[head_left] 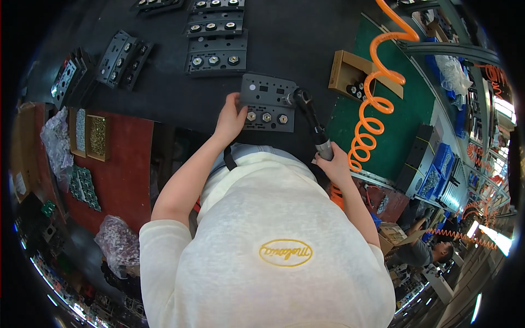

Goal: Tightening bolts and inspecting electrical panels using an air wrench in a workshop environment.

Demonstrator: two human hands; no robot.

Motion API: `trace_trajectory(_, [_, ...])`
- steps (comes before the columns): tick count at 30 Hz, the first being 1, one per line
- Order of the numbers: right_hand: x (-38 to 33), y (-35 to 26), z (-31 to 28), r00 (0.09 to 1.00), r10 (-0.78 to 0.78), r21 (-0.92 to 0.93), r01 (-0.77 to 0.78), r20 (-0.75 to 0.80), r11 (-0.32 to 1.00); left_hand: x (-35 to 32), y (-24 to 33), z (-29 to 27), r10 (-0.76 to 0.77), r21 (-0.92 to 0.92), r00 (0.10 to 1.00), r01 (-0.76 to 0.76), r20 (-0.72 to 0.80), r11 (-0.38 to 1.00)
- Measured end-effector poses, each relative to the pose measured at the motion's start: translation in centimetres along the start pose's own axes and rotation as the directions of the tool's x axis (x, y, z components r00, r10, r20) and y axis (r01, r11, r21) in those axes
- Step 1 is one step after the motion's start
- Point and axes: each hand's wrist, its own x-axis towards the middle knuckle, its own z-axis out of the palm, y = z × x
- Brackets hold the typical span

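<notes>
Head view, looking down: near the centre of the frame, just above the wearer's waist, a dark metal plate [266, 98] is on a black worktop [169, 82]. It is nearly square, so no long axis stands out; its row of three round fittings [266, 117] runs left to right along the lower part. The left hand [231, 119] grips the plate's left edge, thumb and fingers close together. Right of centre, the right hand [334, 163] is wrapped around the silver end of a black ratchet wrench [311, 119]. The wrench's long axis slants from lower right to upper left, its head pointing at the plate's right edge. Similar plates [217, 53] stand in a column at upper centre; an orange coiled hose [378, 103] hangs at upper right.
</notes>
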Motion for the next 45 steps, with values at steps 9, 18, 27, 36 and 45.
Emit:
trace_trajectory(9, [-2.1, 3.5, 1.0, 0.994, 0.113, -0.232, -0.107, 0.010, 0.967, 3.7, 2.6, -0.3, 0.017, 0.357, 0.984, 0.048, -0.176, 0.933])
trace_trajectory(18, [-2.2, 3.2, 0.7, 0.991, 0.121, -0.136, -0.128, -0.060, 0.982, 5.2, 3.8, 1.4, -0.070, 0.179, 0.992, 0.088, -0.106, 0.980])
trace_trajectory(27, [-2.6, 3.7, 0.5, 0.991, 0.119, -0.193, -0.127, -0.052, 0.973, 4.7, 1.9, 3.1, 0.058, -0.119, 0.926, -0.110, -0.374, 0.987])
trace_trajectory(36, [-1.5, 4.1, 1.7, 0.998, 0.053, -0.331, -0.057, -0.021, 0.942, 2.8, 1.1, 2.6, 0.071, 0.076, 0.906, -0.044, -0.417, 0.996])
trace_trajectory(45, [-0.3, 5.1, 2.1, 0.996, -0.091, -0.502, 0.077, -0.002, 0.861, 2.6, 0.0, 2.8, 0.072, 0.053, 0.898, -0.054, -0.435, 0.997])
